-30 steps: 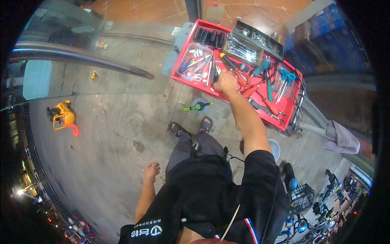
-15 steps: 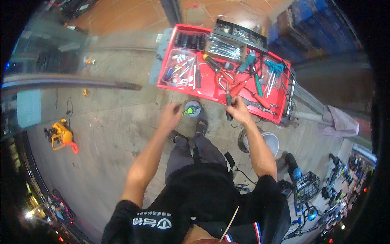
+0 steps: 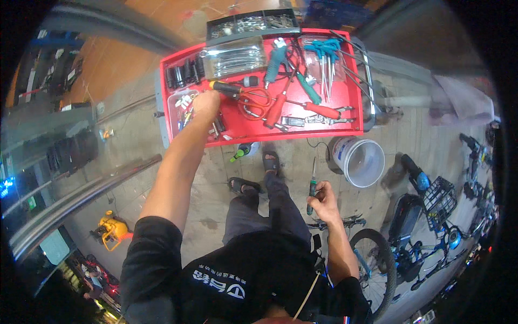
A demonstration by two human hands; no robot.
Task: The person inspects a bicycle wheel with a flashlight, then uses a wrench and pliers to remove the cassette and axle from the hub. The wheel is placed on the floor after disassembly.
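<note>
My left hand (image 3: 206,104) reaches over the red tool tray (image 3: 245,127), beside a clear box of small parts (image 3: 177,101) and a yellow-and-black handle (image 3: 225,88). Its fingers point down and are hidden, so a grip cannot be made out. Away from the tray, above the floor, my right hand (image 3: 325,202) is closed around a green-handled tool (image 3: 313,188). The narrow metal blade of that tool points forward. Red-handled scissors (image 3: 252,103), red-handled pliers (image 3: 275,110) and teal T-handled wrenches (image 3: 325,49) lie in the tray.
A long parts box (image 3: 253,24) and a box of wrenches (image 3: 233,58) stand at the tray's far side. A white bucket (image 3: 364,163) is on the floor to the right, near a bicycle wheel (image 3: 380,259). A metal rail (image 3: 81,202) crosses at left.
My left hand has moved forward from in front of the tray into it. My right hand has drawn back from the tray's near edge, still holding the green-handled tool.
</note>
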